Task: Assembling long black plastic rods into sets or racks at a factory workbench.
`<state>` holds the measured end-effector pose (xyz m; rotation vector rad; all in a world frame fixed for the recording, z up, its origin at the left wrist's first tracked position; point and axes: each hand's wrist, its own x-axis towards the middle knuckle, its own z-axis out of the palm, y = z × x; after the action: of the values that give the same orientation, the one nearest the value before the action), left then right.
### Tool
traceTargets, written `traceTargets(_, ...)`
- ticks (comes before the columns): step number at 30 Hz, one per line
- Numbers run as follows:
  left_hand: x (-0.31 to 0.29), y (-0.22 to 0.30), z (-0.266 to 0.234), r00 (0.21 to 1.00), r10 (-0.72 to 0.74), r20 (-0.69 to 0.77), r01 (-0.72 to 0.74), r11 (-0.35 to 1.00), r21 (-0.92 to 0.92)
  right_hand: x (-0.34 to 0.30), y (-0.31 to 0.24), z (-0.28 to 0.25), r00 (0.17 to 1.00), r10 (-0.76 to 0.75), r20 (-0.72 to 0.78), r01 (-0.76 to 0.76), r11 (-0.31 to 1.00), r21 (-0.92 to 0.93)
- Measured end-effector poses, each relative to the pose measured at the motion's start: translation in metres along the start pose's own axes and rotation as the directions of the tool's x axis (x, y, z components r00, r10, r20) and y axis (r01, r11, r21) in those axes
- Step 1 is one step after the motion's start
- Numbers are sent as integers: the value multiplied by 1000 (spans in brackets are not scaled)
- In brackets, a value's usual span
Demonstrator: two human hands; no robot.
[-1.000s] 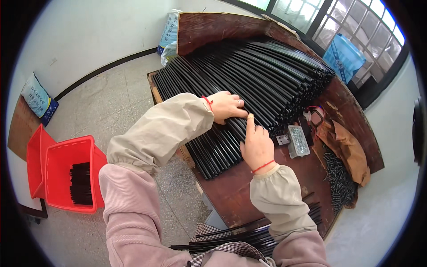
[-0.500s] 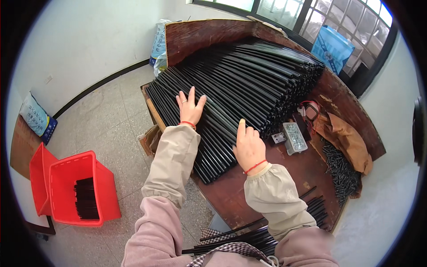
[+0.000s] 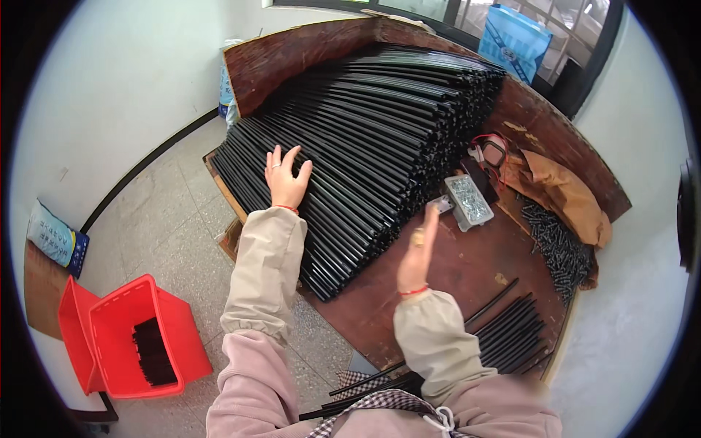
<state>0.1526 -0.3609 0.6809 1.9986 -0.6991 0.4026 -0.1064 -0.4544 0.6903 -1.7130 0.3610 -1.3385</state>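
A big stack of thin black rods (image 3: 365, 139) covers the back and left of the dark red table (image 3: 365, 321). My left hand (image 3: 287, 179) rests on the stack's left part, fingers spread and nothing held. Over the bare tabletop in front of the rod ends is my right hand (image 3: 418, 252), seen edge-on and slightly blurred, its fingers stretched out and nothing visible in it. Just beyond its fingertips lie a small metal plate with holes (image 3: 442, 204) and a clear plastic box of small silvery parts (image 3: 469, 202).
Loose black rods (image 3: 515, 336) lie at the table's near right. Many dark small fittings (image 3: 556, 244) spill from brown cloth (image 3: 562, 182). A wooden board (image 3: 292, 62) walls the back. On the floor at left, a red bin (image 3: 193, 336) holds black rods.
My right hand has moved away from the rod ends, turned edge-on and straightened its fingers. My left hand stays on the rods. The view has shifted somewhat.
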Motion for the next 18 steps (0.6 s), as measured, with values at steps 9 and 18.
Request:
traceTargets(9,11,44,-18,930,-198,310,65,918,392,-11,4,50,1000,-24,13,25,993,-112)
traceTargets(18,11,64,8,948,-240,209,96,841,532,-13,9,53,1000,-29,-1,28,993,-119)
